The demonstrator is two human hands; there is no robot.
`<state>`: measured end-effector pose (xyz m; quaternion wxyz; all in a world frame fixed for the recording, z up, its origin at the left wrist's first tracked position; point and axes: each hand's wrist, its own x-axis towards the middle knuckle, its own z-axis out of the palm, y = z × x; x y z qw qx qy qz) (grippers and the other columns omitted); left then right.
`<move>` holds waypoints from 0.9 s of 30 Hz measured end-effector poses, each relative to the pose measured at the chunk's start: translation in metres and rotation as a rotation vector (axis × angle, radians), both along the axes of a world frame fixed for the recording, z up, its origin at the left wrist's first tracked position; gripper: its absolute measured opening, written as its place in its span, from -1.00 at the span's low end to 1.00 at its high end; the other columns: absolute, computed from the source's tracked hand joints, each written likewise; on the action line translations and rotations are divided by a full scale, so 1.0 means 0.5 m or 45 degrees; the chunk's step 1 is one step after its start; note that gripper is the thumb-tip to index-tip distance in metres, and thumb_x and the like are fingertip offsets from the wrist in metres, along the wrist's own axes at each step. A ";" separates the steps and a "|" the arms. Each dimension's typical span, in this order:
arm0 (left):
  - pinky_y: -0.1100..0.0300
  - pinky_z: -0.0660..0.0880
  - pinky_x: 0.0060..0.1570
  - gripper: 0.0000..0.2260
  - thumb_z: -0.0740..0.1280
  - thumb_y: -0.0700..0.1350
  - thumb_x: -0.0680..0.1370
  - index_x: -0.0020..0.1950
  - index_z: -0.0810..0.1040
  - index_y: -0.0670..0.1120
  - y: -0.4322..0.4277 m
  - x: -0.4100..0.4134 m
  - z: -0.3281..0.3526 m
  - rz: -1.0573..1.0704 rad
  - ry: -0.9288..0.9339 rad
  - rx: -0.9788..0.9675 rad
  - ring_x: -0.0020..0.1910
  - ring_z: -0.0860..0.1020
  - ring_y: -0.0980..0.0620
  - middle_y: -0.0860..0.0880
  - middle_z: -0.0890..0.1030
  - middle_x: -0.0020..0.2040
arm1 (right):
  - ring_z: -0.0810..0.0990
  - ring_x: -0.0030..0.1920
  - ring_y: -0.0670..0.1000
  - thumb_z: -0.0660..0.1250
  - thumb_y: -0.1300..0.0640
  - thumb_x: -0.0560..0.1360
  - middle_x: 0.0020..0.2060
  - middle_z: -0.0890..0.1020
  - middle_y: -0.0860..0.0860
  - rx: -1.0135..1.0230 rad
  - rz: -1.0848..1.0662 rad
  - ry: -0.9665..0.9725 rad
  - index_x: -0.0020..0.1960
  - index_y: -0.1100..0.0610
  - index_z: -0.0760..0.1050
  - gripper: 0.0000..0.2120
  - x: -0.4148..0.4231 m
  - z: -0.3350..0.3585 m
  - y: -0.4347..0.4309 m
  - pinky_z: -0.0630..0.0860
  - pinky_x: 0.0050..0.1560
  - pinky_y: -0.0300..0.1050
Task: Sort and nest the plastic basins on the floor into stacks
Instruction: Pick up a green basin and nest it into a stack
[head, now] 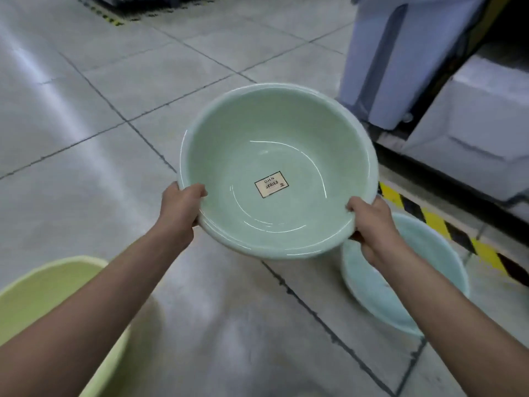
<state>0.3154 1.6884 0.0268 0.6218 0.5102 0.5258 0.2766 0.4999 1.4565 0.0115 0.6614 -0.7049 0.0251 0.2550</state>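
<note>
- The left hand (179, 202) grips the near-left rim of the green basin (274, 156), thumb curled over the edge.
- The right hand (372, 224) grips its near-right rim the same way.
- The green basin is held open side up above the tiled floor (86, 124), a label (271, 184) on its bottom.
- A blue basin (400, 293) sits on the floor below and right of the green basin.
- A yellow basin (37, 293) sits well to its lower left.

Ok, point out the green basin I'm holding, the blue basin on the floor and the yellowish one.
green basin (286, 133): head view, bare inner wall above the label.
pale blue basin (372, 290): head view, inner surface near its left side.
yellow-green basin (43, 290): head view, inner wall.
</note>
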 end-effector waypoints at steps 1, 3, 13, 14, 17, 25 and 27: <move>0.17 0.48 -0.32 -0.86 0.28 -0.28 0.49 -0.01 0.47 -0.07 -0.008 0.024 -0.008 -0.030 0.009 0.008 -0.26 0.53 -0.06 -0.06 0.57 -0.16 | 0.63 -0.20 0.07 0.21 0.28 0.48 -0.03 0.67 0.07 0.008 -0.007 0.011 0.23 0.09 0.48 -0.66 0.015 -0.010 -0.015 0.59 -0.29 -0.09; 0.19 0.43 -0.37 -0.81 0.27 -0.28 0.50 0.09 0.47 -0.11 -0.020 0.058 -0.026 -0.061 0.039 0.008 -0.29 0.51 -0.05 -0.06 0.55 -0.17 | 0.65 -0.19 0.07 0.21 0.29 0.49 0.00 0.68 0.09 0.008 0.008 0.051 0.24 0.11 0.47 -0.66 0.035 -0.037 -0.033 0.61 -0.31 -0.07; 0.06 0.55 -0.25 -0.58 0.28 -0.30 0.45 0.31 0.46 -0.23 -0.015 0.080 -0.130 0.073 0.196 -0.272 -0.15 0.55 -0.15 -0.19 0.54 0.05 | 0.58 -0.31 0.08 0.25 0.20 0.51 -0.13 0.64 0.12 -0.262 0.322 0.096 0.23 0.21 0.47 -0.70 0.100 -0.107 -0.010 0.56 -0.44 -0.13; 0.07 0.55 -0.26 -0.57 0.28 -0.30 0.45 0.33 0.46 -0.23 -0.014 0.079 -0.136 0.083 0.201 -0.274 -0.17 0.55 -0.13 -0.19 0.54 0.05 | 0.58 -0.31 0.08 0.25 0.20 0.51 -0.13 0.64 0.12 -0.279 0.351 0.093 0.23 0.21 0.48 -0.70 0.105 -0.108 -0.006 0.54 -0.47 -0.16; 0.08 0.52 -0.31 -0.56 0.28 -0.30 0.47 0.36 0.45 -0.22 -0.014 0.077 -0.149 0.109 0.193 -0.290 -0.17 0.55 -0.12 -0.16 0.55 -0.02 | 0.60 -0.27 0.07 0.28 0.22 0.53 -0.07 0.65 0.13 -0.325 0.436 0.115 0.22 0.22 0.50 -0.73 0.119 -0.116 0.001 0.57 -0.42 -0.16; 0.12 0.50 -0.34 -0.59 0.29 -0.22 0.53 0.39 0.41 -0.18 -0.015 0.078 -0.173 0.104 0.226 -0.225 -0.12 0.56 -0.11 -0.15 0.54 0.11 | 0.60 -0.23 0.02 0.29 0.11 0.60 0.04 0.64 0.12 -0.375 0.504 0.146 0.32 0.18 0.46 -0.68 0.126 -0.120 0.015 0.52 -0.49 -0.25; 0.10 0.51 -0.32 -0.60 0.29 -0.22 0.54 0.38 0.42 -0.20 -0.013 0.078 -0.166 0.069 0.257 -0.218 -0.19 0.56 -0.06 -0.15 0.54 0.10 | 0.59 -0.24 0.04 0.28 0.08 0.61 0.00 0.63 0.11 -0.344 0.444 0.159 0.28 0.19 0.45 -0.70 0.117 -0.123 0.015 0.53 -0.48 -0.21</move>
